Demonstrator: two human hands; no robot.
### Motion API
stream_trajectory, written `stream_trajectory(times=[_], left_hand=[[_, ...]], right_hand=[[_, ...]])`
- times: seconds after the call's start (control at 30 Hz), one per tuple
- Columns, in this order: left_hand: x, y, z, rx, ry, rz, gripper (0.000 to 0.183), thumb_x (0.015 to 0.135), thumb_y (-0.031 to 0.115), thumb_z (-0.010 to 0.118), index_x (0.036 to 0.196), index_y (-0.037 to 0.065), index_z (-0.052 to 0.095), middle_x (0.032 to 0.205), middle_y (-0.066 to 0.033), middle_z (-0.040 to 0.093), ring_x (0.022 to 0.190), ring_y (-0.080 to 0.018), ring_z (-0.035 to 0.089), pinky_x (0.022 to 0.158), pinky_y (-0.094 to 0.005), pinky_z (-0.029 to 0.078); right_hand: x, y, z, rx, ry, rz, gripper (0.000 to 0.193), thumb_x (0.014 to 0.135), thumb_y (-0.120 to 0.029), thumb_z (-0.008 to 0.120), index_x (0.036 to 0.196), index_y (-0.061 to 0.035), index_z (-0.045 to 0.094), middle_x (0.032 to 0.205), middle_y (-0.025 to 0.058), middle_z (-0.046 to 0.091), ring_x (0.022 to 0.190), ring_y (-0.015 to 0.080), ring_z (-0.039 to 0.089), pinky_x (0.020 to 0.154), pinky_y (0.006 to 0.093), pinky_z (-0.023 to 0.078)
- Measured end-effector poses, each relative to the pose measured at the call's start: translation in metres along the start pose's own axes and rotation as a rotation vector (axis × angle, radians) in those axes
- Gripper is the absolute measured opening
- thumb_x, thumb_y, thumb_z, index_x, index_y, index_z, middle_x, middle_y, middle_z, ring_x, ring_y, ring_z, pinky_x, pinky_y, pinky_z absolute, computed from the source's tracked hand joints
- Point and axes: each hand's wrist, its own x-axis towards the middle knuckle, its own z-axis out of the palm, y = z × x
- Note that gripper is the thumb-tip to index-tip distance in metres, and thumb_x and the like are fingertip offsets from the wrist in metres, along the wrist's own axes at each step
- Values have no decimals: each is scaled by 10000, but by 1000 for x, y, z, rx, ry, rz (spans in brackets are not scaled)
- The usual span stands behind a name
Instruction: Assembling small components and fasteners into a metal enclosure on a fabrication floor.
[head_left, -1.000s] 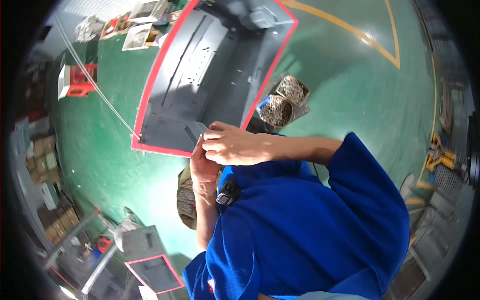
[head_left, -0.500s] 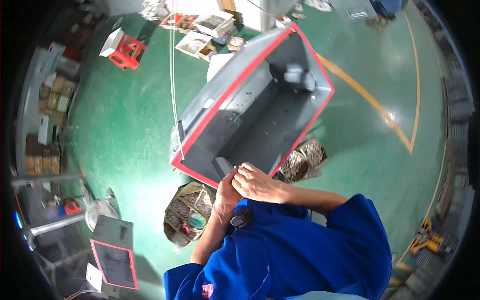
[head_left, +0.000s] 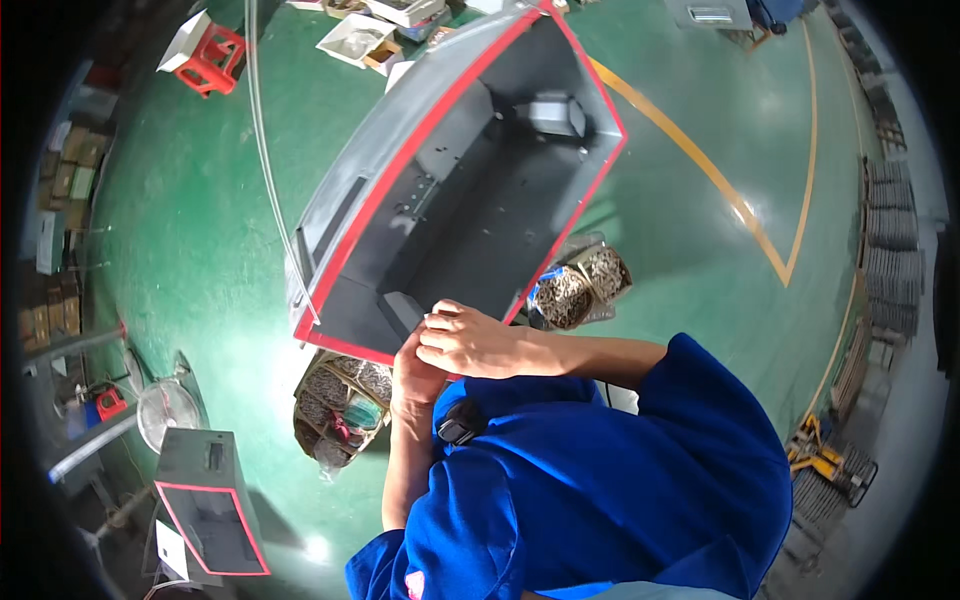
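Observation:
A large grey metal box (head_left: 520,200) with a red rim stands in front of me, its open side facing up. My left hand (head_left: 417,370) and my right hand (head_left: 462,341) meet at its near edge, fingers curled close together. Whatever they pinch is too small or too hidden to name. Beside my fingers, inside the near corner, is a dark angled metal flap (head_left: 400,312). A light grey boxy part (head_left: 556,116) sits at the far inside end of the box.
Below the box's near edge is a divided container of small metal parts (head_left: 335,405); two round tubs of small parts (head_left: 562,298) stand right. A red stool (head_left: 210,58) is far left. A smaller red-rimmed box (head_left: 215,510) is near left. A white cord (head_left: 265,160) hangs at left.
The whole view has shifted, so the box and floor items appear further left and higher. My hands stay together at the box's near edge, with the right hand lying more over the left.

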Motion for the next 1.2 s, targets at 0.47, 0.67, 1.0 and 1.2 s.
stream_trajectory(times=[0.47,0.67,1.0,1.2], left_hand=[[-18,76,-5,274,258,65,195,955,177,410,982,18,519,869,-77,496,788,-186,456,575,-261,385],[-45,118,-22,128,246,87,158,950,126,417,993,-10,486,854,-79,444,761,-162,411,525,-236,351],[-9,86,48,204,376,73,178,963,155,407,952,8,506,802,-63,405,713,-164,394,514,-242,341],[21,48,88,223,263,-71,199,981,176,365,959,10,474,788,-58,377,687,-155,370,514,-236,335]], right_hand=[[-21,51,-50,375,541,437,105,773,-97,650,760,-78,548,701,49,531,686,213,567,649,315,465],[-62,125,-118,835,1109,609,114,800,-65,675,817,-22,571,769,37,611,704,93,577,641,266,473],[-84,205,-140,723,1223,679,105,811,-57,652,895,-8,610,849,61,645,825,121,625,733,271,499],[-103,190,-136,750,1125,660,80,804,-69,648,836,-15,597,785,38,634,731,105,596,677,256,471]])
